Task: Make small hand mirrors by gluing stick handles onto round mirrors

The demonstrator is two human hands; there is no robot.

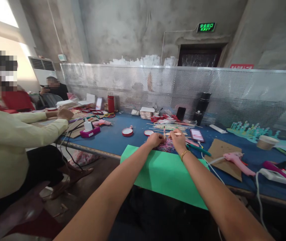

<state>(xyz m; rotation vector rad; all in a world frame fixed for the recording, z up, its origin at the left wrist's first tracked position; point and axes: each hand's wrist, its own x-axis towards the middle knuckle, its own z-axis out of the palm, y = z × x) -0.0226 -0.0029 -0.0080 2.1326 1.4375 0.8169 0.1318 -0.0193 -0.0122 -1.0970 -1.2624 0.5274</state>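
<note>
The camera sits on the person's head, up above and back from the fingers (160,136). It looks forward and down along both arms (122,182). The table (111,139) spreads around the fingers; the wall (122,30) is far past them.

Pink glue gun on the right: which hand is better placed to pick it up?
Right, probably: the right hand is nearer the pink glue gun, which lies on that side. It seems to hold a pale stick, so it may need freeing first. The left hand would reach across the right arm.
</note>
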